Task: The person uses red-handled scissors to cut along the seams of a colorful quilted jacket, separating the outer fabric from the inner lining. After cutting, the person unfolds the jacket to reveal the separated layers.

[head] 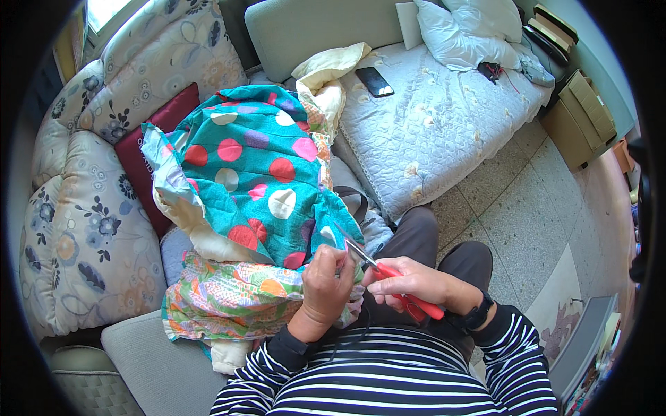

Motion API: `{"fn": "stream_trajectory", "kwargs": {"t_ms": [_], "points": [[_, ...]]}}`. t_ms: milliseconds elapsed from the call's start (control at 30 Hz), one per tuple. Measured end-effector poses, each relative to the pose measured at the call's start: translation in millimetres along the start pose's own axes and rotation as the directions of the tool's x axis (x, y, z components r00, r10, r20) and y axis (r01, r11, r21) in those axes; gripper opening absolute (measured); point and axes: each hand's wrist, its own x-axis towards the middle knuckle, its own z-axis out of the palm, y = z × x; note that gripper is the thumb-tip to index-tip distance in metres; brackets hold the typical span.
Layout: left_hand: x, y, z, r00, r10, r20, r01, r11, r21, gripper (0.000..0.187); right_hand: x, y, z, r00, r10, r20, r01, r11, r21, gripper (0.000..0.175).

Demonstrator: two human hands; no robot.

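Teal fabric with large red, pink and white dots (pixel 260 171) lies in folds on the sofa at my left. My left hand (pixel 328 278) pinches the near right edge of this fabric. In my right hand (pixel 411 283) is a pair of scissors with red handles (pixel 419 307); their metal blades point up and left, right beside the fabric edge at my left fingertips. Whether the blades are apart is hard to tell. A green and orange patterned fabric (pixel 234 296) lies below the dotted one, with cream-coloured padding (pixel 229 242) showing between them.
A black smartphone (pixel 374 82) lies on the white quilted cover (pixel 416 140) of the seat ahead. White pillows (pixel 465 34) rest at its far end. A maroon cushion (pixel 151 156) leans against the floral sofa back (pixel 104 223). A cardboard box (pixel 580 119) stands at the right.
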Motion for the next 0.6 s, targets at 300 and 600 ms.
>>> {"fn": "stream_trajectory", "kwargs": {"t_ms": [300, 600], "points": [[0.2, -0.7, 1.7, 0.999, 0.013, 0.041, -0.012, 1.0, -0.026, 0.02, 16.3, -4.0, 1.1, 0.999, 0.005, -0.032, -0.001, 0.991, 0.13, 0.033], [0.7, -1.5, 2.0, 0.997, 0.06, 0.054, -0.059, 0.998, -0.029, 0.021, 17.6, 1.1, 6.0, 0.999, -0.003, -0.04, 0.012, 0.974, 0.227, 0.026]]}}
